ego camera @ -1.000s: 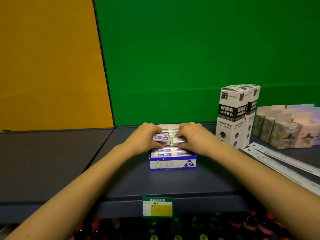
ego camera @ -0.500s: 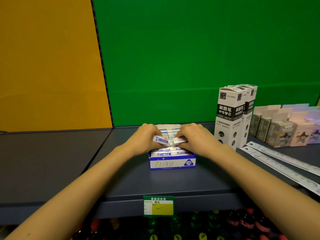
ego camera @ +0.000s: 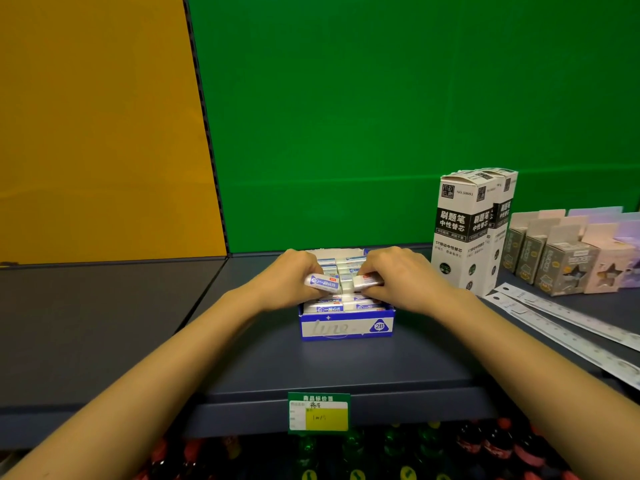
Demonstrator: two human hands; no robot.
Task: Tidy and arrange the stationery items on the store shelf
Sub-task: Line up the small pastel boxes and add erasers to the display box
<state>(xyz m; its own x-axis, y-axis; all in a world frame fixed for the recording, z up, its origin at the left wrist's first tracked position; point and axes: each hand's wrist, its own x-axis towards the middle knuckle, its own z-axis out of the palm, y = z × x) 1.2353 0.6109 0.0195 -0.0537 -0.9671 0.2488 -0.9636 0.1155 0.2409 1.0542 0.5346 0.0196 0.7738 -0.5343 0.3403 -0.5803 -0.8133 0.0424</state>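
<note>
While each hand grips an eraser, open shelf [ego camera: 104, 327] lies leftward.

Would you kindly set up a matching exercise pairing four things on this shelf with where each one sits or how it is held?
Things:
1. blue display box
2. tall white refill boxes
3. rulers
4. price tag

Places:
A. clipped to the shelf's front edge
B. lying flat at the right of the shelf
C. standing upright, right of the hands
D. centre of the shelf, beneath both hands

Pairs: 1-D, 2-C, 3-B, 4-A
</note>
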